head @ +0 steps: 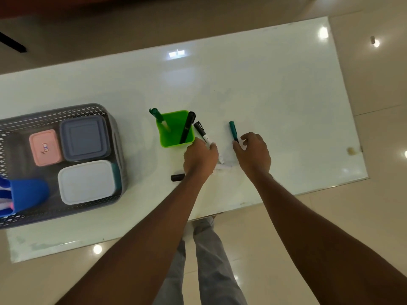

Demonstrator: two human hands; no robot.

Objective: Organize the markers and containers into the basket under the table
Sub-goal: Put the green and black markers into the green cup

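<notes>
Head — left hand [200,158] grips black-capped marker [201,130], print illegible — right hand [253,153] pinches teal marker [233,129].

Glossy white worktop [264,95] over beige floor tiles [374,216]. The grey plastic basket [66,113], its walls pierced in a diamond lattice, shows a pink lidded box [45,147], a slate-blue lidded box [84,138], a white lidded box [87,181] and a blue plastic cup [28,194]. The bright green square cup [176,139] carries a dark green marker [157,115] and an all-black marker [187,128]. Nearby are a black-capped white marker [202,133], a teal marker [233,129] and a loose black cap [177,177]. The trousers [209,249] are pale grey.
</notes>
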